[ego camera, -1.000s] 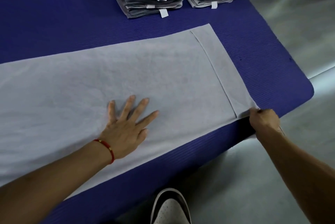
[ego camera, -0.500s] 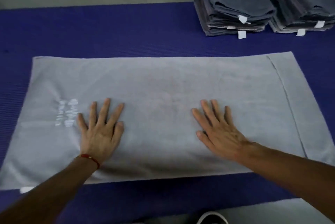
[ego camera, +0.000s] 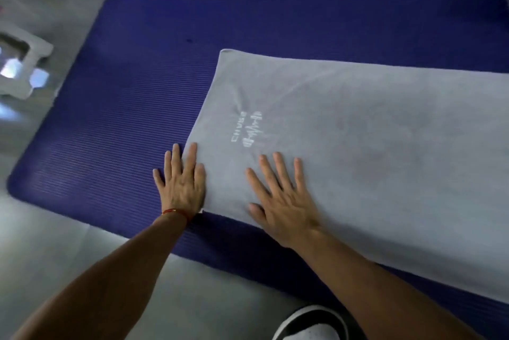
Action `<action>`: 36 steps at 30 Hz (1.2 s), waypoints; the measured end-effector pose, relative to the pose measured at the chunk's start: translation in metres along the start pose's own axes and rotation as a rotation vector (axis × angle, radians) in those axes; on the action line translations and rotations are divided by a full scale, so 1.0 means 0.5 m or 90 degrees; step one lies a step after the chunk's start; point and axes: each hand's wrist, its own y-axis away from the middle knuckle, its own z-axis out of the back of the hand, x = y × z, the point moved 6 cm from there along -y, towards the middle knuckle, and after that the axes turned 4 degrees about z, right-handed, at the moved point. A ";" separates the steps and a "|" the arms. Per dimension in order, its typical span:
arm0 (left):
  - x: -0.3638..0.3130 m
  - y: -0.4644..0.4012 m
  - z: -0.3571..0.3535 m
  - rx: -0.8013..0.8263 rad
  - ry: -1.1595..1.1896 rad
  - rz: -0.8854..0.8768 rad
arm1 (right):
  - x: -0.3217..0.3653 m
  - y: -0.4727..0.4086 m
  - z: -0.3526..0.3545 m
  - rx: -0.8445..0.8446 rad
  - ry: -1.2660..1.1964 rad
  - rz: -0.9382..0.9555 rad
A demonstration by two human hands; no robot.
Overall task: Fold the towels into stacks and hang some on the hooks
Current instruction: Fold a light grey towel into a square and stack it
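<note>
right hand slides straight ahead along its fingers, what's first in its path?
The right hand lies flat on the towel, fingers pointing up and slightly left. Straight on, it would first cross the white logo, then probably only bare towel.

The towel (ego camera: 371, 147) is showing as soft, matt grey cloth with a fine nap, and the white logo (ego camera: 247, 130) near the frame's centre is looking stitched or printed, slightly brighter than the weave around it. Under it the mat (ego camera: 124, 119) is reading as deep blue foam, matt and closely ribbed in fine parallel ridges, while the floor (ego camera: 68, 251) at lower left is appearing as smooth grey, giving off a dull sheen. A thin red cord bracelet (ego camera: 174, 212) is circling the wrist left of centre, and the shoe (ego camera: 311, 326) at the bottom edge is showing a white perforated upper with a darker smooth rim.
</note>
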 end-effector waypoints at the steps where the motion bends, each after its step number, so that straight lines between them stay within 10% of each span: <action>1: 0.022 0.007 0.014 -0.031 0.009 0.013 | 0.015 0.006 -0.005 0.002 -0.003 0.008; 5: 0.060 0.026 0.054 -0.104 0.034 0.042 | 0.031 0.027 -0.013 -0.010 -0.016 0.045; 10: 0.091 -0.020 0.072 0.073 0.316 0.222 | 0.026 0.026 -0.003 -0.015 -0.086 0.024; 22: -0.151 0.025 0.161 0.412 0.543 0.059 | 0.099 -0.084 0.106 -0.227 -0.551 -0.169; 29: -0.282 -0.184 0.168 0.110 0.209 -0.081 | -0.069 -0.015 0.119 -0.388 -0.233 -0.273; 36: -0.374 -0.402 0.128 0.029 0.048 -0.152 | -0.117 0.010 0.048 -0.402 -0.181 -0.207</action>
